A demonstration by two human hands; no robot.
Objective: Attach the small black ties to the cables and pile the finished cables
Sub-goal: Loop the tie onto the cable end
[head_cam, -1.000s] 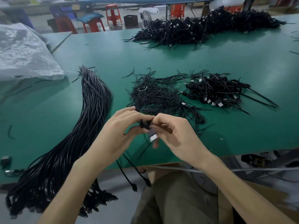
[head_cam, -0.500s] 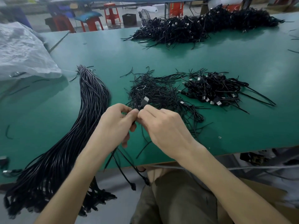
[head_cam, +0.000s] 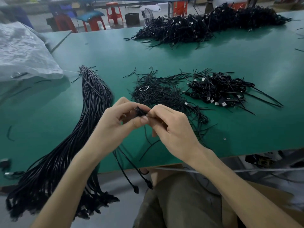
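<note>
Fingers: the left fingertips [head_cam: 131, 105] and thumb curl round a small black wad of folded cable [head_cam: 139, 111]; the right fingertips [head_cam: 158, 111] pinch the same wad from the other side. It is too blurred to tell whether a tie is on it.
Hands: left hand [head_cam: 113, 127] and right hand [head_cam: 172, 127] meet above the near part of the green table [head_cam: 164, 55].
Cable ends: two plug ends [head_cam: 136, 189] hang below the table edge, over the person's lap.
Ties: a loose heap of thin black ties [head_cam: 156, 92] lies just beyond the hands.
Finished pile: bundled cables [head_cam: 218, 91] with USB plugs showing sit right of the ties.
Stock: a long bundle of straight cables [head_cam: 92, 112] runs left of the hands and over the near edge.
Far edge: a larger cable heap [head_cam: 205, 25].
Left: a plastic bag [head_cam: 21, 51].
</note>
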